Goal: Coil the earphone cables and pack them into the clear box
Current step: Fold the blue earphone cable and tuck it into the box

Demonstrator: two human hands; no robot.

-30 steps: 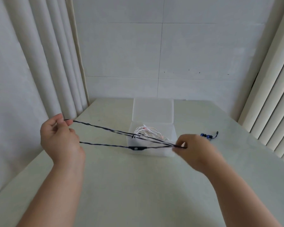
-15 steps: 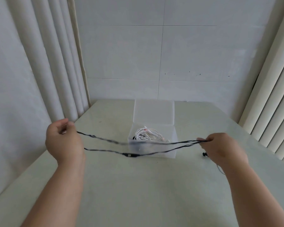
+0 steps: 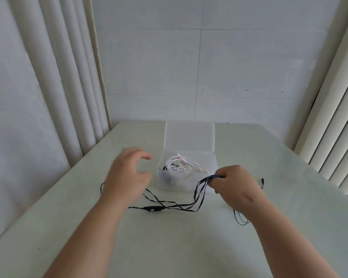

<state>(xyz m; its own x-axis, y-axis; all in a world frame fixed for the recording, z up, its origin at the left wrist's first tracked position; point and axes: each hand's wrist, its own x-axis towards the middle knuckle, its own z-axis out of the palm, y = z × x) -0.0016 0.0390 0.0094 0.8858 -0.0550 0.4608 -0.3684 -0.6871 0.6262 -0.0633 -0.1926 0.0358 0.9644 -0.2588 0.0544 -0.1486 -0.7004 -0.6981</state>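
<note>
Pale surface [image 3: 169, 247]: a dark cable [image 3: 152, 209] is draped on it just before the box [image 3: 181, 183], its folded strands pinched by the right hand [image 3: 235, 183]. The left hand [image 3: 129, 173] is held spread, empty, over the slack end. Coiling is judged midway; slack must be gathered next, and the box is already crowded by white cables [image 3: 181, 164].

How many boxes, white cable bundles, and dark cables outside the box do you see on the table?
Clear box: 1
White cable bundle: 1, inside the box
Dark cable: 1, lying on the table with one end held in the right hand
Total: 3
</note>
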